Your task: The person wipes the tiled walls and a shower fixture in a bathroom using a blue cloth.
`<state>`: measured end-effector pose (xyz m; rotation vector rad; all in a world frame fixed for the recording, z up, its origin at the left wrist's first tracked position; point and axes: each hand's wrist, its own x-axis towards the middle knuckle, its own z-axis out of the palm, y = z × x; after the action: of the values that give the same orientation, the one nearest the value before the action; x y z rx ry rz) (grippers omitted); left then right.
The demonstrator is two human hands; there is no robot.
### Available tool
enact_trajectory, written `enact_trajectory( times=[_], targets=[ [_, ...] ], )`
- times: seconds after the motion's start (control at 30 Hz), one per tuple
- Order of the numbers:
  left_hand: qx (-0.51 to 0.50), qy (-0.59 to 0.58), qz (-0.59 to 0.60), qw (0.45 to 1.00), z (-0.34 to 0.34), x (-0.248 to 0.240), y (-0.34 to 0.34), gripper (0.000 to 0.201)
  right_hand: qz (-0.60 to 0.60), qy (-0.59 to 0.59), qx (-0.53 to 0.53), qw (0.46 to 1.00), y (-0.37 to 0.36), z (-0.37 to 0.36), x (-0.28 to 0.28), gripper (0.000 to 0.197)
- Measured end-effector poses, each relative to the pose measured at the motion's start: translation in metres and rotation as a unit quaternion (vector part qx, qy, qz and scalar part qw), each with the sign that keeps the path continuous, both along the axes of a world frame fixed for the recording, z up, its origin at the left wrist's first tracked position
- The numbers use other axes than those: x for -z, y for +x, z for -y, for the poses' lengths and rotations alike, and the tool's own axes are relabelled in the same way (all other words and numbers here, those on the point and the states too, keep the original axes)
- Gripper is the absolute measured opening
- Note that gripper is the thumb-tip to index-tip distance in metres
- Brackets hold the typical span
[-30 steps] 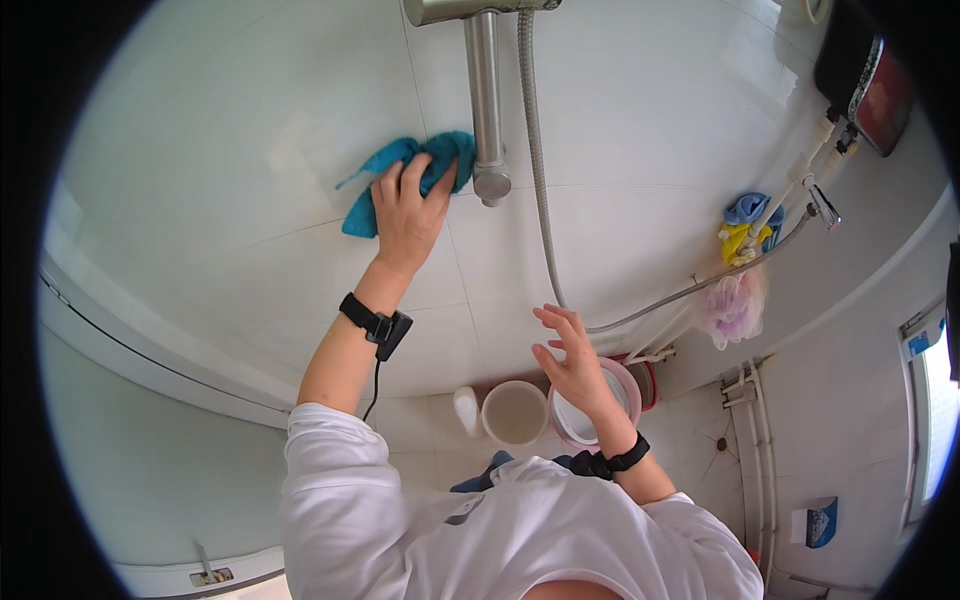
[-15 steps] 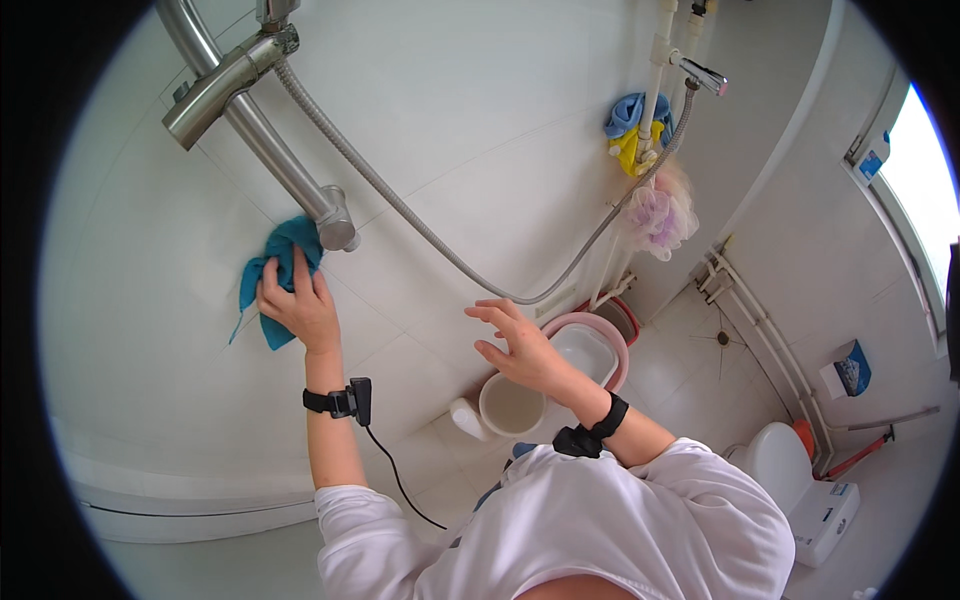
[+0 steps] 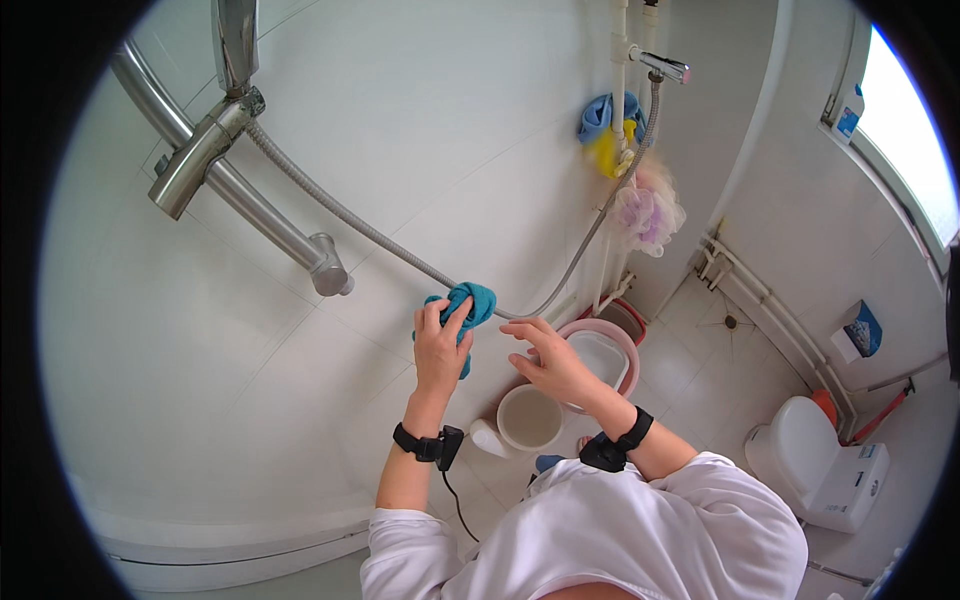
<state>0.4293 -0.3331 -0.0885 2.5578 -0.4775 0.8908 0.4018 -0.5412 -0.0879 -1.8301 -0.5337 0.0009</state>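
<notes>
A crumpled teal cloth (image 3: 473, 303) is gripped in my left hand (image 3: 440, 345), whose fingers are bent over it. The cloth overlaps the lower part of the grey shower hose (image 3: 375, 240); whether it wraps round the hose or only touches it, I cannot tell. Just right of it, my right hand (image 3: 555, 368) hovers with fingers loosely apart and nothing in them. Below the right hand, partly covered by it, are a pale bucket (image 3: 530, 447) and a pink basin (image 3: 632, 372).
A metal shower rail (image 3: 262, 215) with its holder (image 3: 190, 165) is on the white wall at left. Farther right hang a pastel bath puff (image 3: 648, 215) and a blue cloth (image 3: 595, 118) by white pipes. A toilet (image 3: 800, 450) stands at the right, below a window (image 3: 912, 140).
My left hand has carried the teal cloth from the wall beside the rail's lower end rightward to the hose. My right hand has shifted slightly right and down. The view has moved a little.
</notes>
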Motion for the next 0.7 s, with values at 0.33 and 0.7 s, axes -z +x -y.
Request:
enact_trajectory(
  times=[0.33,0.7],
  targets=[
    [-0.149,0.000,0.384,0.911,0.033,-0.155,0.088,0.044,0.003,0.001,0.009,1.000,0.042,0.049,-0.002,0.039],
    [-0.206,0.181,0.436,0.857,0.134,-0.293,0.215,0.042,0.043,0.005,-0.039,0.998,0.135,0.191,-0.022,0.036]
  ],
)
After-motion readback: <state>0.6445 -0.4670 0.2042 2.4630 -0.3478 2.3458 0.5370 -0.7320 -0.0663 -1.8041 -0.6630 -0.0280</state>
